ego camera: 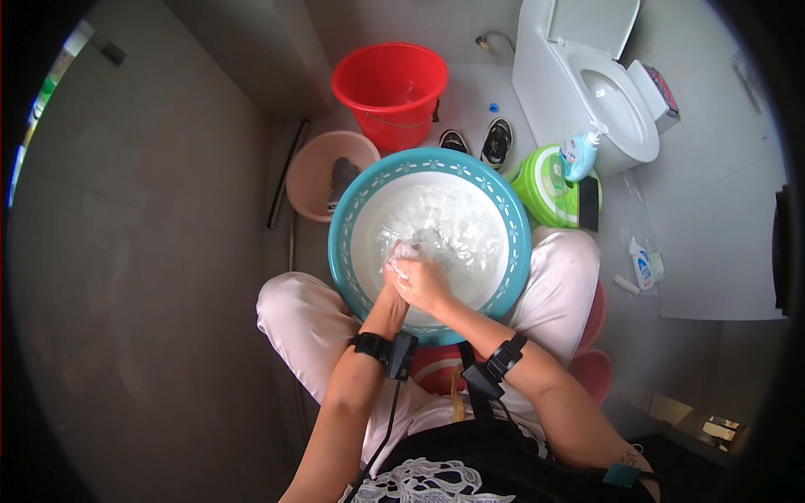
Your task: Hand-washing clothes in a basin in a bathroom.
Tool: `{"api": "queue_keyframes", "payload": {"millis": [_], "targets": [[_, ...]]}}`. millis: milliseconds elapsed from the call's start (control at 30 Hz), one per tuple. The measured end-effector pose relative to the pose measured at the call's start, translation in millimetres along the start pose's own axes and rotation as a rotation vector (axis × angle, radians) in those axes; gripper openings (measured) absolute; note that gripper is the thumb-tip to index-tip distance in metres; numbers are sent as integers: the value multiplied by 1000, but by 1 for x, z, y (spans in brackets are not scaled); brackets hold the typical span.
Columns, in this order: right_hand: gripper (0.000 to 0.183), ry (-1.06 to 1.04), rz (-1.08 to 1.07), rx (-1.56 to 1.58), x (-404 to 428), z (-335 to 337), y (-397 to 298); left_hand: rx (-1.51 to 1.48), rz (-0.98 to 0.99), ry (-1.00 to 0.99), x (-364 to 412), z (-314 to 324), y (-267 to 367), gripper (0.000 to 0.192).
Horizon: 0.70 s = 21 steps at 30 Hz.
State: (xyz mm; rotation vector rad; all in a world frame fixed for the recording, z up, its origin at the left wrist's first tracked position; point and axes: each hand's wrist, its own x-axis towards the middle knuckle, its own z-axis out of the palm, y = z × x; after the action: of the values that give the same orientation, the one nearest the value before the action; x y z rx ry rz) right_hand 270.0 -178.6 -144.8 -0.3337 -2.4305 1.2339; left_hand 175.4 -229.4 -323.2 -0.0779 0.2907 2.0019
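Observation:
A teal-rimmed plastic basin (517, 242) with a white inside sits between my knees, with rippling water (465, 220) in it. Above the water, near the basin's front left, my two hands are pressed together. My left hand (392, 278) is partly covered by my right hand (424, 284), whose fingers are curled inward. Between them is a small wet, pale cloth (403, 250), bunched up and largely hidden by the fingers. A greyish patch shows in the water just beyond my hands; what it is cannot be made out.
A red bucket (390, 78) stands beyond the basin. To its left, a peach basin (305, 182) holds a dark grey item (343, 179). Black shoes (497, 141), a green plastic stool (534, 188) with a pump bottle (578, 156), and a toilet (619, 107) are at right.

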Motion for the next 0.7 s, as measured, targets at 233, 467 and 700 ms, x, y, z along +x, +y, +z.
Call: {"api": "queue_keyframes", "payload": {"millis": [233,467,700], "targets": [[24,92,-115,-289,16,-10,40,381,149,147,-14,73,-16,36],[32,94,80,-676,26,-22,94,927,9,824,-39,115,4,42],[49,-273,490,267,8,13,141,409,-292,574,-24,101,-13,68]]}}
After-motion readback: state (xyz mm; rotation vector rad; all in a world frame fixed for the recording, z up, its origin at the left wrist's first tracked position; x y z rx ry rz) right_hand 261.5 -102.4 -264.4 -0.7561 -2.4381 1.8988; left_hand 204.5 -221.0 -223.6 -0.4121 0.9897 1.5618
